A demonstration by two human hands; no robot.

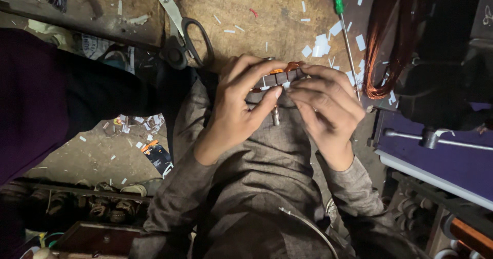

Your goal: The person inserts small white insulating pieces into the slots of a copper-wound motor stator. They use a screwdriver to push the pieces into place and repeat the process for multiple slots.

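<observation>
Hands: two, left hand [233, 110] and right hand [326, 107]
Slotted metal core [280, 78]: one
Scissors [179, 30]: one pair
Green-handled screwdriver [343, 30]: one
Copper wire coil [395, 33]: one
White paper scraps [322, 42]: too many for counting

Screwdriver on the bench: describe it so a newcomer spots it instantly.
Start at the brown workbench top above the two hands. To the right of the scissors, next to the copper wire coil, lies the screwdriver. It alone has a green handle and a long thin metal shaft, running down among white paper scraps.

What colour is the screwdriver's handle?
Green, on the long metal-shafted screwdriver; head view shows it best.
</observation>
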